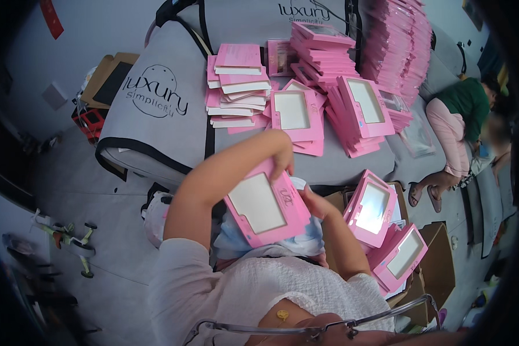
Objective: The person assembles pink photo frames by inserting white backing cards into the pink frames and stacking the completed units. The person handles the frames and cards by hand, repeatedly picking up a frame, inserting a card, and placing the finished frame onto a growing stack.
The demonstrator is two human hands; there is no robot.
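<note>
On my lap rests a pink flat box (259, 203) with a large pale window and dark lettering, tilted, with more pink card edges showing under its right side. My left hand (281, 154) reaches over its upper edge with bent fingers, gripping it there. At the box's right edge is my right hand (315, 203), thumb raised and fingers closed around the side; the box and the hand hide part of those fingers.
Ahead on the grey sofa (155, 138) are white-and-pink boxes (239, 86), windowed pink boxes (360, 104) and a tall pink stack (397, 49). At my right a cardboard carton (438, 265) holds more pink boxes (372, 210). Another person (458, 121) sits at the far right.
</note>
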